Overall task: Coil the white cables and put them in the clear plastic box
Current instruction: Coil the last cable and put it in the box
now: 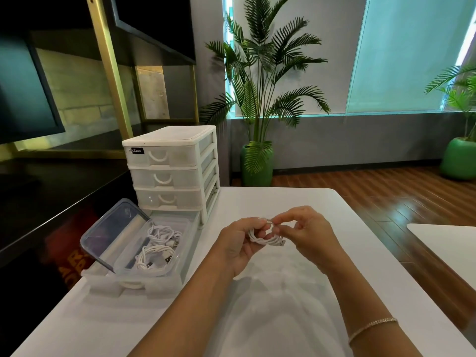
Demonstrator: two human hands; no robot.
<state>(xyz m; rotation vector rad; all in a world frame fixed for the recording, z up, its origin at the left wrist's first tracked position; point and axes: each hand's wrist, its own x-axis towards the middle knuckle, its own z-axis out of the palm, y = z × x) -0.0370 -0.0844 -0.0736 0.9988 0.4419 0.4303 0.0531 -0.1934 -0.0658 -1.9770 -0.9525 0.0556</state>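
Above the middle of the white table (270, 318), my left hand (238, 246) grips a small coil of white cable (265, 238), whose USB plug sticks out to the right. My right hand (306, 233) pinches the top of the same coil between thumb and fingertips. To the left, the clear plastic box (164, 269) sits in a pulled-out bottom drawer (144, 283), its lid (113, 230) tilted up at the left side. Two coiled white cables (157, 247) lie inside the box.
A white drawer unit (172, 168) with three shut drawers stands behind the box at the table's left rear. A second white table (448, 243) is at the right. Potted palms (260, 99) stand on the wooden floor beyond, and dark furniture runs along the left.
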